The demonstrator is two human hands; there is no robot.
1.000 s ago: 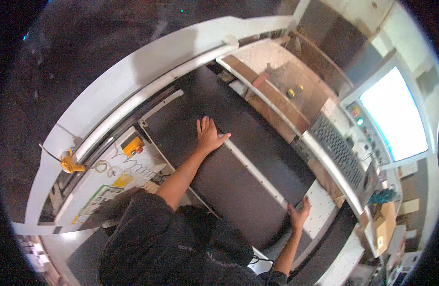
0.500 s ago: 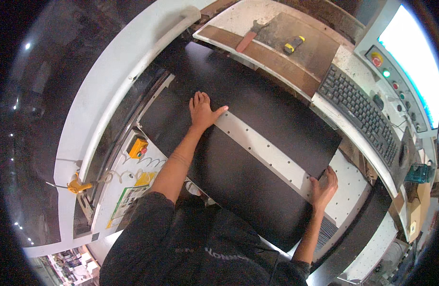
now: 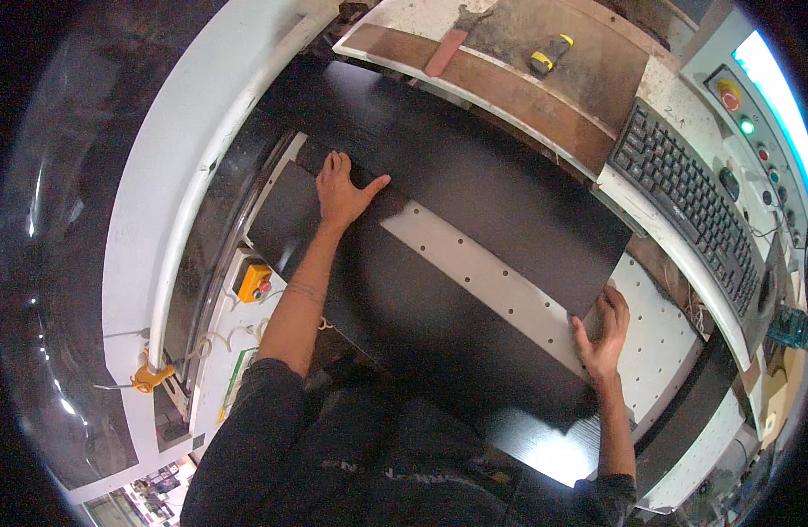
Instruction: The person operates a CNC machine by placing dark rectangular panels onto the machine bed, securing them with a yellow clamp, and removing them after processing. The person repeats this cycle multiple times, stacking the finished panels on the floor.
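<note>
Near panel (image 3: 439,329): dark, flat, positioned on the white bed (image 3: 645,321) closest to the torso. Placement of this panel appears done; whether it is aligned cannot be judged from this view.

Right hand (image 3: 604,338): positioned at the near right corner of the far panel (image 3: 483,167). The forearm rises steeply from the lower right. Thumb and fingers are apart, thumb to the left, fingers curved toward the panel's right edge. Whether this grip is clamped on the corner cannot be told.

Strip (image 3: 483,272): a perforated white part of the bed, uncovered between the two panels. The facing edges run roughly parallel and do not meet along it; any closing of this gap remains undone.

Left hand (image 3: 341,195): positioned at the far left end of the strip. The arm extends well forward, fingers pointing away from the torso, thumb spread to the right. This grip is apart and clamped on nothing visible; palm pressure cannot be judged.

Far panel: dark, flat, on the bed beyond the strip, its right end beside exposed perforated surface.

Beyond it, the tabletop (image 3: 400,16) carries a red-handled spanner (image 3: 446,54) and a yellow-and-black tool (image 3: 551,55). A keyboard (image 3: 685,211) lies to the right, below a lit screen (image 3: 777,104).
</note>
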